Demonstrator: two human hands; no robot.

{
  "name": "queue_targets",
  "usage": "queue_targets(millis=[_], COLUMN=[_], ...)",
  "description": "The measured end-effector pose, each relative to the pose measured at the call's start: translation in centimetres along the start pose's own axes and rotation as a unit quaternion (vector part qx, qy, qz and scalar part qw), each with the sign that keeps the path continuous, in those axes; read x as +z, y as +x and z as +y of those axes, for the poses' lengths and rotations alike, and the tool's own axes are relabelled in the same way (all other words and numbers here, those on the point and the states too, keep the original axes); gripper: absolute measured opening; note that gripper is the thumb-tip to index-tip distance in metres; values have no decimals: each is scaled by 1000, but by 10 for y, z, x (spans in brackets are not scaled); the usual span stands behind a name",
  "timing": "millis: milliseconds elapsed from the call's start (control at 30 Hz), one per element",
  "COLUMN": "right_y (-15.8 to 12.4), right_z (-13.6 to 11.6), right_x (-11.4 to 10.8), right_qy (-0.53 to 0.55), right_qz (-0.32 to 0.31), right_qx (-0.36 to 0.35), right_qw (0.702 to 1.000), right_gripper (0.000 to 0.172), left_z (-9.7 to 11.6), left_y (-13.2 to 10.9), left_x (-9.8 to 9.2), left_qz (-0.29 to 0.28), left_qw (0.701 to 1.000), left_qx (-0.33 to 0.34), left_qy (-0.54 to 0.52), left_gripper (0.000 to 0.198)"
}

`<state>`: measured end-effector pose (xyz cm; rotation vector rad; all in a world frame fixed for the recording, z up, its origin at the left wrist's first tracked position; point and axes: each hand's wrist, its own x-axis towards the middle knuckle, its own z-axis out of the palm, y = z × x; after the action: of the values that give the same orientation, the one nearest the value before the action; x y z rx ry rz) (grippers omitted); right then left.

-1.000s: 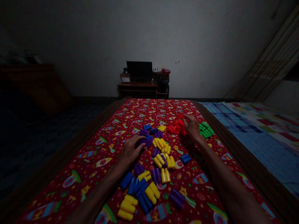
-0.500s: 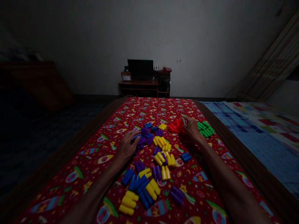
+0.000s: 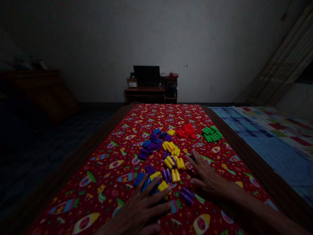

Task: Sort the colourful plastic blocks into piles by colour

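Observation:
My left hand (image 3: 140,209), fingers spread, is over the near blocks. It partly covers blue blocks (image 3: 139,179) and a yellow block (image 3: 163,186); whether it touches them I cannot tell. My right hand (image 3: 206,174) is low at the right of the loose blocks, fingers apart. Nearest to it are a yellow block (image 3: 181,164) and a purple block (image 3: 187,195). Purple blocks (image 3: 151,146), blue blocks and yellow blocks (image 3: 169,146) lie mixed in the middle. Red blocks (image 3: 187,131) form one pile, green blocks (image 3: 211,134) another farther right.
A red patterned cloth (image 3: 97,176) covers the surface under the blocks. Beyond its far end stands a small desk (image 3: 145,89) with a dark monitor (image 3: 146,75). Bedding (image 3: 256,143) lies on the right, a wooden cabinet (image 3: 36,88) on the left.
My right hand has left the red pile and come nearer, to where a blue block lay. My left hand has come from the far purple and blue blocks to the near group.

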<state>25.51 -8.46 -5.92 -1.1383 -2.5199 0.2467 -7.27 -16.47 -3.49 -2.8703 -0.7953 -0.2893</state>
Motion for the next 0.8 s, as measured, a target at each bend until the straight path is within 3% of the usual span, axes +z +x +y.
queue_targets(millis=[100,233,367,467,567,667,733,800], right_y=[-7,16,53,80,99,106,106,104], right_z=[-16,-34,-33,-26,-21,-16,-10,-5], right_x=[4,12,26,35,40,45,52,59], right_qy=[24,62,91,106,136,183,202,205], right_qz=[-68,-70,-31,11,66,151,198,216], right_qx=[-46,-62,-52,-61,-76,-50,-8,34], right_qw=[996,994,994,992,986,970,959,954], right_gripper=[95,96,91,83,72,60,54,51], left_z=[-13,-44,-67,-79,-99,-139,-172,-202], left_y=[19,43,55,59,66,85,105,128], left_x=[6,22,35,34,23,13,14,21], left_qz=[10,28,60,101,191,260,227,114], left_qw=[1000,998,992,981,942,891,893,913], left_qx=[-11,-52,-106,-138,-188,-265,-304,-329], left_qy=[15,1,-27,-90,-203,-262,-244,-212], left_gripper=[53,46,41,34,41,56,57,55])
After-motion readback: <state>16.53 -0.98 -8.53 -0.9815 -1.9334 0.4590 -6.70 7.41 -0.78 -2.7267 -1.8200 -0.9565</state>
